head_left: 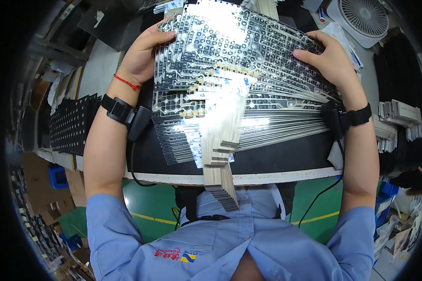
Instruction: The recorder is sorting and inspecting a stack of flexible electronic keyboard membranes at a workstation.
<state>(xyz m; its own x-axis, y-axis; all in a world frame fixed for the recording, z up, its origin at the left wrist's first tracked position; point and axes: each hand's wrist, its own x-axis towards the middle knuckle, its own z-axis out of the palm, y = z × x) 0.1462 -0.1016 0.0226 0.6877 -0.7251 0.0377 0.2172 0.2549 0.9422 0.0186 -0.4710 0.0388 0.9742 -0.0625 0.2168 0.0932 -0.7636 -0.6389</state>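
Note:
A fanned stack of keyboard membrane circuit sheets (272, 51), clear with dark printed key patterns, is held up by its two sides. My left hand (145, 51) grips the left edge, thumb on top and fingers out of sight beneath. At the right edge my right hand (328, 56) closes the same way, its thumb pressing on the top sheet. Silvery ribbon tails (222, 117) hang from the sheets toward me, their ends past the table's front edge. More fanned sheets (276, 131) lie below, nearer my body. Glare hides part of the top.
A black mat (286, 157) covers the table, whose pale front edge (276, 177) runs before me. A white fan (363, 18) stands back right. Black perforated sheets (70, 124) sit left; bundles of pale strips (398, 114) lie right. Cables (321, 194) trail from both wrist devices.

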